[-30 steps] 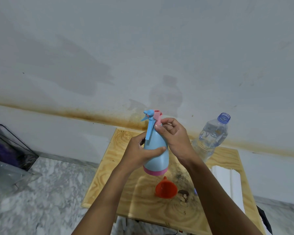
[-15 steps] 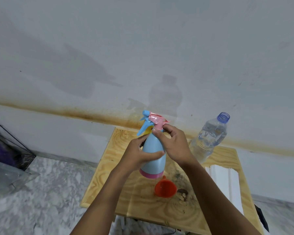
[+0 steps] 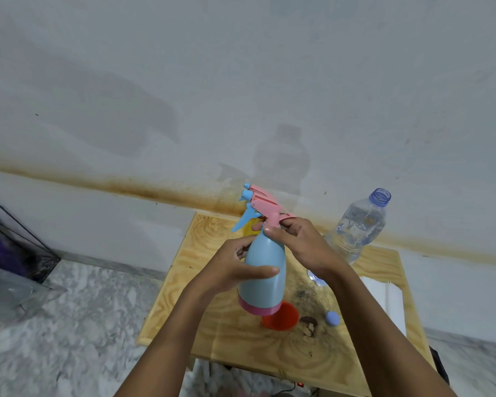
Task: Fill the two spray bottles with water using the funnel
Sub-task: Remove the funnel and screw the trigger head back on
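Note:
A light blue spray bottle (image 3: pixel 262 275) with a pink base is held up above the wooden table (image 3: pixel 212 325). My left hand (image 3: pixel 235 270) wraps its body. My right hand (image 3: pixel 301 245) pinches the collar of its pink spray head (image 3: pixel 265 209), whose blue trigger and nozzle point left. Behind it a yellow bottle (image 3: pixel 251 228) with a second pink head (image 3: pixel 259 191) is mostly hidden. An orange funnel (image 3: pixel 282 318) lies mouth-up on the table just below the blue bottle. An uncapped clear water bottle (image 3: pixel 358 227) stands at the table's back right.
A small blue cap (image 3: pixel 333 318) and brown debris (image 3: pixel 308 325) lie right of the funnel. A white flat object (image 3: pixel 384 302) rests on the table's right side. A black wire basket (image 3: pixel 15 247) stands on the marble floor at left. The wall is close behind.
The pink spray head has turned under my right hand, so its nozzle now points left. The blue bottle has shifted slightly, and the yellow bottle behind it has come into view.

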`<state>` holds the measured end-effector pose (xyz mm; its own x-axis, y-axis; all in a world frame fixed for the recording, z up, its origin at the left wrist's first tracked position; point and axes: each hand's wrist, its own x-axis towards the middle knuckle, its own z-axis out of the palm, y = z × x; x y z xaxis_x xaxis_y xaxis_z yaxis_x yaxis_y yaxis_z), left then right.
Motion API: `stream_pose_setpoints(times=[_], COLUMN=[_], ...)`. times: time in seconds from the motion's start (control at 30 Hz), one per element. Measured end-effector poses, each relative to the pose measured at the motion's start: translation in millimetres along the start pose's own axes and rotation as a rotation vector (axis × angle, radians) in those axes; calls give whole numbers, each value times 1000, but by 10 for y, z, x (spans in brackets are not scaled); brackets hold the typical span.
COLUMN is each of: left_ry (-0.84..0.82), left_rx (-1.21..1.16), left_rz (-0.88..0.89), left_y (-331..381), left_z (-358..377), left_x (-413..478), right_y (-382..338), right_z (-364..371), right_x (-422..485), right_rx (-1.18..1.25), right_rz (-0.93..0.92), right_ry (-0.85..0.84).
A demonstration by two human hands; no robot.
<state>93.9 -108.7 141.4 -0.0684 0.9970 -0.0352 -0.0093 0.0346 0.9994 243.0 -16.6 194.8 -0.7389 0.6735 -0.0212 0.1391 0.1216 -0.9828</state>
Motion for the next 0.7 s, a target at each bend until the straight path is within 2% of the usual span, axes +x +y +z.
stream_pose_setpoints(times=[0.23,0.3,0.43,0.63,0.7], left_ry=[1,-39,-172,-183,-91], left_rx=[-45,-67,-29,-67,-30], left_rz=[-21,-57,-88,-217,-298], left_y=[-88,-75,-55,-216,-368], left_z=[43,58,84,-126,-260], left_x=[-3,-17,-36,-102,-119], right_y=[84,51,4,125,210], right_z=[114,108,103,155,159], right_x=[-34,-23,41,128,151], right_rx=[-31,21,132,187,110], right_rz=[-68,-2,109,116,129], right_ry=[135,102,-82,-18,5])
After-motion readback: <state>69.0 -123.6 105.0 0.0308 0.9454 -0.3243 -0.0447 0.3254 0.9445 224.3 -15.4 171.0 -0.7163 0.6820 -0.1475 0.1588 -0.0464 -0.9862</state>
